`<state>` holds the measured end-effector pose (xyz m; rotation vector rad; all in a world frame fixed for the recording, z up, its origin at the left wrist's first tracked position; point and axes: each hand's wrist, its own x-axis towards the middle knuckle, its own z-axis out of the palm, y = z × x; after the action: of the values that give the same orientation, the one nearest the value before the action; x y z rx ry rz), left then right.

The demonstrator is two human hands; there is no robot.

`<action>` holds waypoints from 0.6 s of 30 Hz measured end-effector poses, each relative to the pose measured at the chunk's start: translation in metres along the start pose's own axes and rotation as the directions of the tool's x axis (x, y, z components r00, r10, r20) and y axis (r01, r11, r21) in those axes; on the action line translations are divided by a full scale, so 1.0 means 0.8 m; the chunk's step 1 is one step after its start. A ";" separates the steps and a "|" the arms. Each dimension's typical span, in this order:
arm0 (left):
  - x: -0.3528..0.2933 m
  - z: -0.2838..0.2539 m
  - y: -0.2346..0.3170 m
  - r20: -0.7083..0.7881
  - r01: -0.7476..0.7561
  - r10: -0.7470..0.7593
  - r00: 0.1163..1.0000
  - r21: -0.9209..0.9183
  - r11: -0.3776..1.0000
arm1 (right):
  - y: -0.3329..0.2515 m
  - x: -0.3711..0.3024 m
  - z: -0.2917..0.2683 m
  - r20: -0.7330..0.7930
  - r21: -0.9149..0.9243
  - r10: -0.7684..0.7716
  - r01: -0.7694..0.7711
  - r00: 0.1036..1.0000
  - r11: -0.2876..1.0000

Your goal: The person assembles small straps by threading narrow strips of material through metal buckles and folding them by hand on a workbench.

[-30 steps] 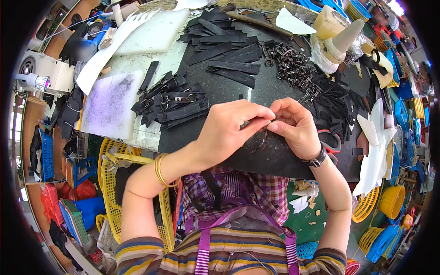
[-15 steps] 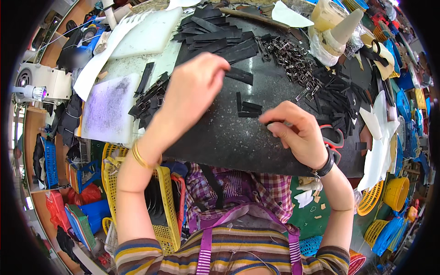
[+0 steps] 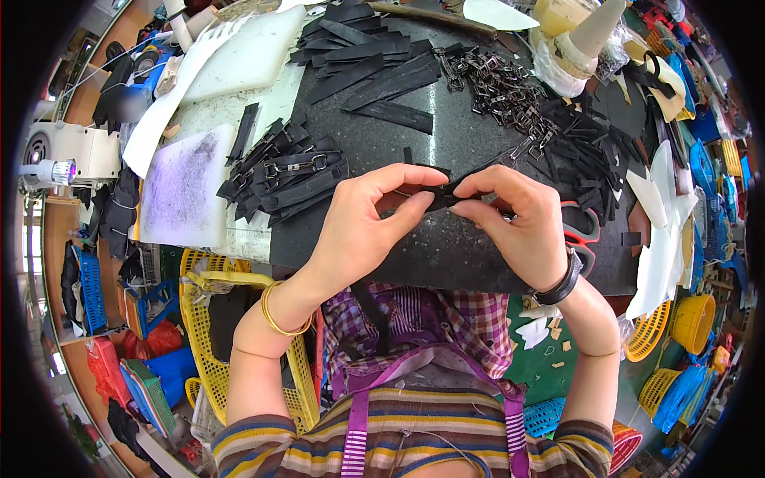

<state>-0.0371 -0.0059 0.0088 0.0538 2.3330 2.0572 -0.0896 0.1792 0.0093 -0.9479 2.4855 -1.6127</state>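
Note:
In front of my body, over the near part of the dark work board [image 3: 374,275], my left hand [image 3: 370,211] and my right hand [image 3: 518,219] meet with fingertips closed. Between them they pinch a small black strip [image 3: 441,198]; my fingers hide much of it. Beyond my left hand lies a heap of black straps [image 3: 307,179], some with metal clasps on them. A pile of metal clasps [image 3: 506,99] spreads farther back, and short black strips [image 3: 586,159] are heaped past my right hand. Longer black strips [image 3: 370,56] lie stacked at the far side.
Red-handled scissors [image 3: 586,227] lie beside my right wrist. White boards [image 3: 187,191] sit at the left. A cone-shaped object [image 3: 594,36] stands at the back right, near white sheets [image 3: 665,215]. A yellow basket [image 3: 203,319] is below the board's left edge.
My left hand has come from the far strips down and right to meet my right hand. Both now pinch the black strip. The strap heap at the left, partly covered before, shows more fully.

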 end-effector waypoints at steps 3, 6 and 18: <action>0.000 0.000 0.002 0.019 0.010 -0.010 1.000 0.009 1.000 | -0.002 0.001 -0.002 0.041 0.030 0.007 -0.008 0.999 1.000; -0.001 0.002 0.009 0.025 -0.054 0.052 0.998 0.078 0.996 | -0.004 0.002 -0.005 0.054 0.008 0.004 -0.004 0.999 1.000; -0.009 0.006 0.011 0.034 -0.215 0.212 0.977 0.180 0.960 | -0.021 -0.002 -0.013 0.108 0.018 0.028 -0.030 0.994 0.999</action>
<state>-0.0297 -0.0004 0.0170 0.3381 2.6043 1.9088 -0.0840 0.1838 0.0273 -0.9651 2.3965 -1.5314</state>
